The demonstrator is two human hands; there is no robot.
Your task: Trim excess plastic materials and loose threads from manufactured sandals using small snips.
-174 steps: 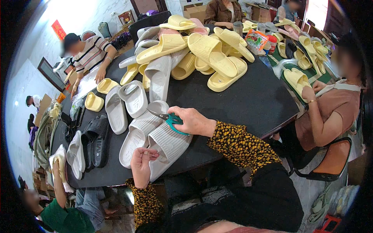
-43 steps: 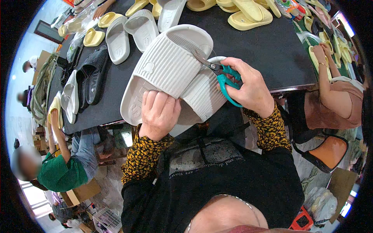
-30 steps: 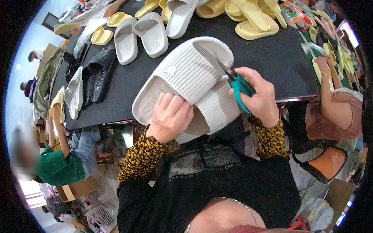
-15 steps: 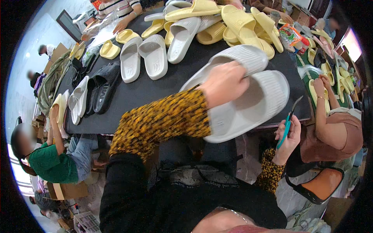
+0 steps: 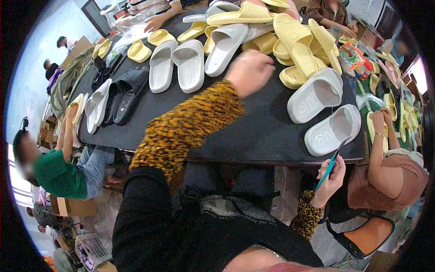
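My left hand [image 5: 250,72] is over the middle of the dark table, near a pale grey slide slipper [image 5: 224,50] and the yellow pile. Its fingers look curled but are smeared by motion, and I see nothing in them. My right hand [image 5: 330,180] is closed round small scissors [image 5: 329,170] with teal handles and a curved dark tip, at the table's front edge. Just beyond the tip is a pale grey slipper [image 5: 333,131], sole down. Its partner [image 5: 315,96] rests behind it, and a thin thread shows between the two.
Several yellow slippers [image 5: 294,43] are heaped at the back. A grey pair [image 5: 188,65], a black pair [image 5: 129,97] and a white pair [image 5: 97,106] stand toward the left of the table [image 5: 195,120]. Co-workers sit at both sides and across. An orange-seated chair [image 5: 367,235] is behind at right.
My left hand has let go of the grey pair, which now lies on the table at right, and has moved up and left. The scissors stay in my right hand.
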